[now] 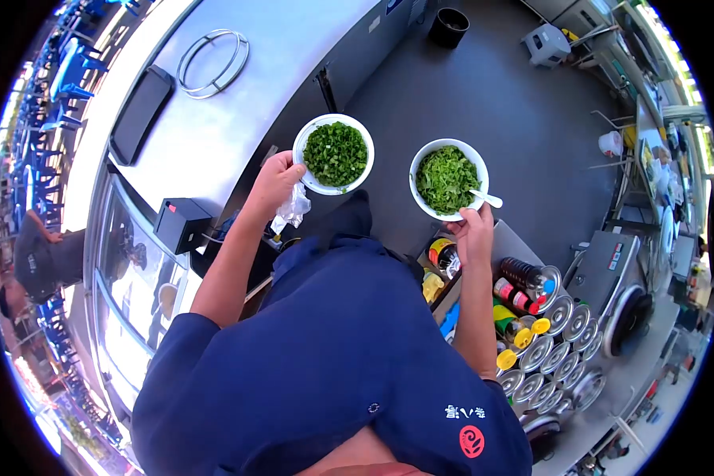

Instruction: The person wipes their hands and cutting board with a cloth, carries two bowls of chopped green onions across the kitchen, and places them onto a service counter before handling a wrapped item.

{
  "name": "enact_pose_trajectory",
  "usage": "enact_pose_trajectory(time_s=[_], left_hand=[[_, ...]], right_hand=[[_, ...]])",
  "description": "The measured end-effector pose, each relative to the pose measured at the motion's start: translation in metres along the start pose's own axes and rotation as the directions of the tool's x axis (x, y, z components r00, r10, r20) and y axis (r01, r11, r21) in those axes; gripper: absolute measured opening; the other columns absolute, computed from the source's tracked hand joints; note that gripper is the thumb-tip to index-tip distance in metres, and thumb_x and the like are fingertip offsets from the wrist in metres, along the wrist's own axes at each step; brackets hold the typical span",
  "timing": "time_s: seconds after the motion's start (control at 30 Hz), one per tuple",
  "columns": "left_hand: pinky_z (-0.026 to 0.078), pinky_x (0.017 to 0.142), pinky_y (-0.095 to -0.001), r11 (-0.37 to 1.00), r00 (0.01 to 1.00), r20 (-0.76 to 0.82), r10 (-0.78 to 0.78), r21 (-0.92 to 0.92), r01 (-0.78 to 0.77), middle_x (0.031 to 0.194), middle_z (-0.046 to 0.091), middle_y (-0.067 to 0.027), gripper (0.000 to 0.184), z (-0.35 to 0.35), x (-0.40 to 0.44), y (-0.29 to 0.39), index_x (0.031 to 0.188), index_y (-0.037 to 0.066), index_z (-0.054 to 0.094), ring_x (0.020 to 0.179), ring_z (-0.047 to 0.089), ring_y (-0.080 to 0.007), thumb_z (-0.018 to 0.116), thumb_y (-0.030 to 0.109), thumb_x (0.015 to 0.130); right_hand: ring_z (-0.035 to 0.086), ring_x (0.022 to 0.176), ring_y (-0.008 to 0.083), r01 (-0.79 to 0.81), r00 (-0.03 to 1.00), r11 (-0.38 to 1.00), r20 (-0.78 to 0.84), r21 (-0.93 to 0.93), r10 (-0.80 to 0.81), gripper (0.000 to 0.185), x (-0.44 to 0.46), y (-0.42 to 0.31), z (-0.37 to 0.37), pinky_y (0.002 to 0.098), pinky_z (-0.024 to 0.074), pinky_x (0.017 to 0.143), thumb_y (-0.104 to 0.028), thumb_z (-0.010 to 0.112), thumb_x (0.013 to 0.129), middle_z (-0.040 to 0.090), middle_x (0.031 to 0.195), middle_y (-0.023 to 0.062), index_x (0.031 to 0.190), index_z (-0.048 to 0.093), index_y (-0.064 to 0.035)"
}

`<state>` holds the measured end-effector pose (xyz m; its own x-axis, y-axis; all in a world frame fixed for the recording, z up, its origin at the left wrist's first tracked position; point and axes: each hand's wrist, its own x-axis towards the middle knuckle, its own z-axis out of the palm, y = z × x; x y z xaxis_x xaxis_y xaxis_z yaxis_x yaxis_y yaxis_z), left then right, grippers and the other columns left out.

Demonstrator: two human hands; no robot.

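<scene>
Round white greens-filled bowl [370,151] gripped by curled left hand [280,181] near silvery metal counter [266,75], round white leaf-filled bowl [424,205] pinched by right hand [474,236], farther off.

Spoon [490,199] — tip hidden in greens [443,178] | left hand [277,184] — fingertips hidden by bowl [333,118]

One head-worn camera looks forward and steeply down over the wearer's own chest, its very wide, round view black at the corners and curving straight lines toward the rim. The navy shirt [317,349] is nearest, filling the lower middle. The left hand [280,181] and right hand [474,236] show farther out, around the centre, with the floor [516,127] below and beyond. At upper left the view looks down on the bench [285,47], its long inner edge slanting upward.
</scene>
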<state>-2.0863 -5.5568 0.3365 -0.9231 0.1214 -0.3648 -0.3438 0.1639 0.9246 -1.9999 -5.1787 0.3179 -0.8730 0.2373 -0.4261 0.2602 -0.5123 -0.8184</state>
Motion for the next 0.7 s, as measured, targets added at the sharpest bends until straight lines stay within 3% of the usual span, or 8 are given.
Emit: enact_pose_trajectory(time_s=[0.2, 0.3, 0.33, 0.53, 0.7], left_hand=[[0.043, 0.065, -0.026, 0.999, 1.0, -0.019, -0.02, -0.04, 0.019, 0.079, 0.058, 0.0042, 0.011, 0.037, 0.167, 0.039, 0.091, 0.0, 0.066, 0.071, 0.05, -0.0051, 0.056, 0.006, 0.092], [0.044, 0.065, -0.0268, 0.999, 0.999, 0.043, -0.025, -0.033, 0.026, 0.079, 0.059, 0.003, 0.012, 0.065, 0.247, 0.082, 0.093, -0.001, 0.066, 0.071, 0.051, -0.0059, 0.056, 0.005, 0.091], [0.044, 0.066, -0.027, 0.999, 0.999, 0.033, -0.018, 0.044, 0.017, 0.08, 0.06, 0.002, 0.013, 0.072, 0.279, 0.09, 0.094, -0.003, 0.066, 0.071, 0.052, -0.0065, 0.056, 0.005, 0.09], [0.046, 0.068, -0.027, 1.0, 0.996, 0.092, 0.007, 0.0, -0.007, 0.082, 0.062, 0.0004, 0.014, 0.12, 0.434, 0.166, 0.096, -0.003, 0.066, 0.074, 0.053, -0.0071, 0.056, 0.005, 0.09], [0.047, 0.068, -0.0282, 1.0, 1.0, 0.017, -0.021, 0.02, 0.021, 0.084, 0.063, -0.0002, 0.013, 0.143, 0.543, 0.195, 0.097, -0.002, 0.066, 0.073, 0.055, -0.0079, 0.057, 0.006, 0.091]], right_hand=[[0.068, 0.071, 0.0233, -0.036, 0.999, 0.999, 0.041, 0.0, 0.036, 0.04, 0.164, -0.06, 0.017, 0.0304, 0.0575, 0.06, 0.0, 0.05, 0.085, 0.066, 0.103, 0.0162, 0.125, 0.048, 0.0041], [0.069, 0.071, 0.0245, -0.047, 0.998, 0.998, -0.045, 0.039, 0.049, 0.04, 0.224, -0.097, 0.019, 0.0312, 0.0577, 0.06, 0.0, 0.05, 0.085, 0.066, 0.103, 0.0162, 0.125, 0.049, 0.0037], [0.069, 0.073, 0.0248, -0.037, 0.998, 0.999, -0.045, 0.027, 0.039, 0.041, 0.245, -0.111, 0.017, 0.0315, 0.0578, 0.059, 0.001, 0.05, 0.085, 0.066, 0.103, 0.0164, 0.126, 0.048, 0.0038], [0.068, 0.077, 0.0249, -0.032, 0.989, 0.999, -0.14, 0.022, 0.035, 0.043, 0.372, -0.189, 0.026, 0.0326, 0.0584, 0.062, 0.0, 0.048, 0.085, 0.065, 0.107, 0.0169, 0.128, 0.047, 0.0035], [0.069, 0.073, 0.0235, -0.083, 0.995, 0.996, -0.066, -0.027, 0.081, 0.04, 0.507, -0.232, 0.017, 0.0318, 0.0583, 0.061, 0.001, 0.049, 0.086, 0.067, 0.102, 0.0155, 0.127, 0.048, 0.0039]])
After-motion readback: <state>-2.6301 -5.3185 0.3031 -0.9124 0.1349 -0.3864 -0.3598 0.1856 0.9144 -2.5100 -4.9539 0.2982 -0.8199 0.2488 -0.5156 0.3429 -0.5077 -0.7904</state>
